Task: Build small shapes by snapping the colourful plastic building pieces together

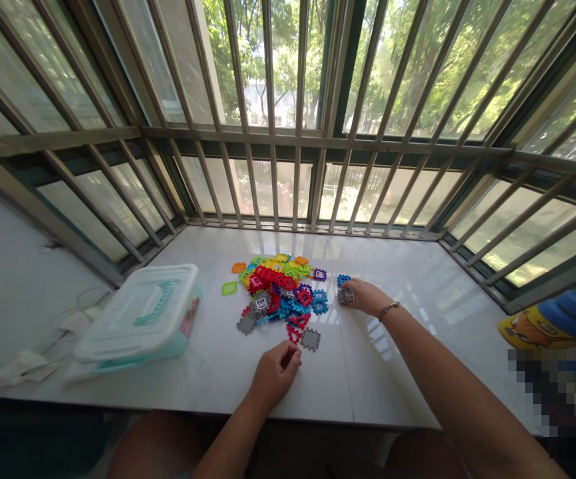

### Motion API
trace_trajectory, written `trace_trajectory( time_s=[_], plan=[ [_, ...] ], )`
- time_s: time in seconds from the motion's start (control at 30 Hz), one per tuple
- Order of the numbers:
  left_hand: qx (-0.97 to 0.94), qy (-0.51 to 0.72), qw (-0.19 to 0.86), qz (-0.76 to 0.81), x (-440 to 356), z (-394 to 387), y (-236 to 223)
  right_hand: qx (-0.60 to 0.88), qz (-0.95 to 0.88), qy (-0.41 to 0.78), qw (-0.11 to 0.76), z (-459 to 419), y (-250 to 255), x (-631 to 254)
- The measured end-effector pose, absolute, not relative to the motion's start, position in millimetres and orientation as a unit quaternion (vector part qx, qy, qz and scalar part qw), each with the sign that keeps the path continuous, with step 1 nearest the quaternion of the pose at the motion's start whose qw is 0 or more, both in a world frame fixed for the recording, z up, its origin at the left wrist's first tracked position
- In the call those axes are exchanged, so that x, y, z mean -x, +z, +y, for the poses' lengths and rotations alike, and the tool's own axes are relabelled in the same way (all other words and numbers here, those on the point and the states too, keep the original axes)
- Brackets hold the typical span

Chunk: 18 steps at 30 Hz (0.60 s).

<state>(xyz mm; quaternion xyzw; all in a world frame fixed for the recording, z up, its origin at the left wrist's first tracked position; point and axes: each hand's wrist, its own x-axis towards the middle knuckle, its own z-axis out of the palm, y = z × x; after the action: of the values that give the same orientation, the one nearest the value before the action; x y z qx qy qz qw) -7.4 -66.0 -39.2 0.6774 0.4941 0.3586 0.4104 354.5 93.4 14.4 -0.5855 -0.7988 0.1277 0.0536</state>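
A heap of bright plastic interlocking tiles (271, 273) with notched edges lies mid-table, in red, blue, yellow, green, orange and grey. To the right of the heap, my right hand (368, 298) has its fingers closed on a grey window-patterned tile (346, 297) at the table surface. A blue tile (344, 279) sits just beyond that grey one. My left hand (277, 371) rests at the near side of the heap with its fingers curled in, and nothing shows in them. Close to its fingertips are a flat grey tile (310, 339) and a red tile (294, 334).
A lidded pale-teal storage box (138, 313) with a handle stands at the left, with white cords and tissue-like pieces (28, 366) beside it. A blue-and-yellow container (557, 319) is at the far right. Barred windows (298, 179) border the glossy white tabletop (398, 266).
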Motion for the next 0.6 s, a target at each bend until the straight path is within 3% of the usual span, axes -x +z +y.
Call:
trace_trajectory(
  time_s=[0.6],
  plan=[
    [-0.680,0.356,0.410,0.493,8,-66,-42,0.578,-0.801,0.131,0.083,87,33,-344]
  ],
)
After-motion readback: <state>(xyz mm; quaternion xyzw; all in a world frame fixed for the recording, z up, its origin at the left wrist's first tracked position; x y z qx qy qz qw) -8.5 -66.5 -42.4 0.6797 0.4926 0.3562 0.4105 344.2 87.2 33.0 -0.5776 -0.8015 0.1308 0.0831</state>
